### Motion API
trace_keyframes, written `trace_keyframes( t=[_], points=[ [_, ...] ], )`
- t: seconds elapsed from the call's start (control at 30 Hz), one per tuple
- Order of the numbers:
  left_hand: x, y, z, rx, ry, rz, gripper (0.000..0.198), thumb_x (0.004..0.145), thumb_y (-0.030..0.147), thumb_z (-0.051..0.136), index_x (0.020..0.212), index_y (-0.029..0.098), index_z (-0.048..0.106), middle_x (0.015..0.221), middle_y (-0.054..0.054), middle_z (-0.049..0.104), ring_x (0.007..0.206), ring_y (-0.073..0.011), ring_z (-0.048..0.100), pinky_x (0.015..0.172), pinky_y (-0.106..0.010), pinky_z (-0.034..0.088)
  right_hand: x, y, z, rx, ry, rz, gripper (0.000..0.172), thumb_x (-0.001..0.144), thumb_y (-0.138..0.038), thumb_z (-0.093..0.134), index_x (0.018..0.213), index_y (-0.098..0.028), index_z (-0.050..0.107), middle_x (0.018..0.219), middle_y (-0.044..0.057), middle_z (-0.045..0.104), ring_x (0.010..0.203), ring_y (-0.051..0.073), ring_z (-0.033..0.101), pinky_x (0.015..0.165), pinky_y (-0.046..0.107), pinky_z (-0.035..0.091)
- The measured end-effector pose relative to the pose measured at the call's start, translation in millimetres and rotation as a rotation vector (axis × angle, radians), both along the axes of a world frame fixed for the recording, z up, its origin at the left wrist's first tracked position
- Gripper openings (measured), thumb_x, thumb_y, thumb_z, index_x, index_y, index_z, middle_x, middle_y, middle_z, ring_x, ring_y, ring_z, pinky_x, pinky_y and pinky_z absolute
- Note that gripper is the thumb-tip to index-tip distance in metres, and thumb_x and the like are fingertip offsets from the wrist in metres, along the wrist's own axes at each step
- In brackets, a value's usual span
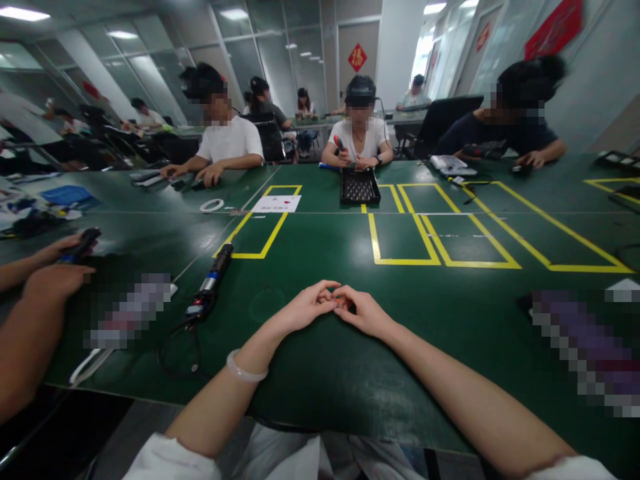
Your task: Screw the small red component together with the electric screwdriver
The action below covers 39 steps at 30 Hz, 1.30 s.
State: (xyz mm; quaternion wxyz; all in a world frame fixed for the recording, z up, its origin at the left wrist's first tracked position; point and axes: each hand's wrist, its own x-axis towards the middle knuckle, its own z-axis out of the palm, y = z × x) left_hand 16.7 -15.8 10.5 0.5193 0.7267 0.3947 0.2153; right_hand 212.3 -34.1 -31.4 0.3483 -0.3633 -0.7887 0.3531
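Observation:
My left hand [307,307] and my right hand [364,312] meet over the green table [320,373], with their fingertips together. Between the fingers shows a small orange thing [339,303], too small and too covered to name its kind. Both hands are closed in a pinch around it. A pale bracelet [247,369] circles my left wrist. To the left of my left hand lies a black, blue and silver handheld tool [213,277], with a dark cable [197,350] looped beside its near end.
Yellow tape outlines [405,262] mark the table. Ahead lie a paper sheet [277,203], a tape roll [211,205] and a black tray [360,190] before a seated person. Another person's hands [60,267] hold a dark device at left. Blurred flat items [133,310] flank me.

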Motion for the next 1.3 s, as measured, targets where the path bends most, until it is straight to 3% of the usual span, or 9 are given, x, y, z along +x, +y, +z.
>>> trace_keyframes(
  t=[0.17, 0.43, 0.57, 0.67, 0.77, 1.1, 1.3],
  points=[
    [-5.0, -0.5, -7.9, -0.138, -0.083, 0.027, 0.054, 0.081, 0.035, 0.066, 0.130, 0.015, 0.051, 0.090, -0.004, 0.063, 0.085, -0.0156, 0.059, 0.080, -0.030, 0.044, -0.2, -0.8, 0.0, 0.008, -0.019, -0.002, 0.012, 0.091, -0.028, 0.055, 0.099, -0.020, 0.055, 0.081, 0.001, 0.063, 0.071, 0.013, 0.060, 0.069, 0.025, 0.046],
    [-2.9, -2.8, -10.4, -0.161, -0.108, 0.076, 0.056, 0.082, 0.036, 0.064, 0.131, 0.015, 0.048, 0.088, -0.002, 0.062, 0.081, -0.0137, 0.058, 0.077, -0.028, 0.042, -0.4, 0.2, -3.1, -0.039, 0.005, -0.013, 0.013, 0.088, -0.026, 0.058, 0.098, -0.020, 0.053, 0.078, -0.001, 0.062, 0.069, 0.013, 0.059, 0.068, 0.025, 0.046],
    [-2.9, -2.5, -13.2, -0.015, -0.030, 0.086, 0.048, 0.086, 0.038, 0.059, 0.128, 0.016, 0.051, 0.094, -0.004, 0.062, 0.081, -0.0136, 0.058, 0.075, -0.027, 0.044, 0.0, 0.8, -1.6, -0.090, 0.076, -0.052, 0.012, 0.089, -0.029, 0.057, 0.096, -0.019, 0.055, 0.081, 0.000, 0.062, 0.071, 0.013, 0.058, 0.068, 0.025, 0.045],
    [-1.8, -3.7, -12.5, 0.191, 0.036, 0.121, 0.038, 0.084, 0.039, 0.062, 0.115, 0.018, 0.059, 0.106, -0.007, 0.062, 0.090, -0.0158, 0.058, 0.077, -0.028, 0.046, 1.2, 1.9, -1.9, -0.147, 0.153, -0.089, 0.016, 0.089, -0.032, 0.058, 0.096, -0.018, 0.056, 0.079, 0.000, 0.062, 0.070, 0.012, 0.058, 0.067, 0.024, 0.045],
    [0.1, -6.1, -8.4, 0.303, 0.056, 0.111, 0.025, 0.084, 0.035, 0.062, 0.102, 0.018, 0.062, 0.103, -0.006, 0.062, 0.091, -0.0159, 0.059, 0.080, -0.028, 0.047, 2.0, 3.7, -3.4, -0.189, 0.184, -0.100, 0.019, 0.088, -0.034, 0.059, 0.096, -0.017, 0.057, 0.077, 0.000, 0.062, 0.069, 0.012, 0.057, 0.066, 0.024, 0.044],
    [0.6, -7.7, -3.6, 0.261, 0.051, 0.109, 0.021, 0.088, 0.034, 0.055, 0.099, 0.017, 0.062, 0.093, -0.005, 0.066, 0.087, -0.0161, 0.062, 0.081, -0.029, 0.048, 1.0, 3.3, 0.2, -0.161, 0.125, -0.091, 0.019, 0.090, -0.034, 0.057, 0.096, -0.017, 0.060, 0.083, 0.002, 0.065, 0.074, 0.013, 0.059, 0.070, 0.025, 0.045],
    [2.8, -11.4, -3.6, 0.316, 0.076, 0.103, 0.024, 0.092, 0.036, 0.051, 0.106, 0.019, 0.059, 0.096, -0.004, 0.067, 0.089, -0.0163, 0.062, 0.082, -0.029, 0.047, 1.8, 4.3, 2.8, -0.133, 0.054, -0.117, 0.025, 0.095, -0.035, 0.048, 0.082, -0.017, 0.059, 0.073, 0.000, 0.063, 0.067, 0.013, 0.054, 0.066, 0.024, 0.040]
  ],
)
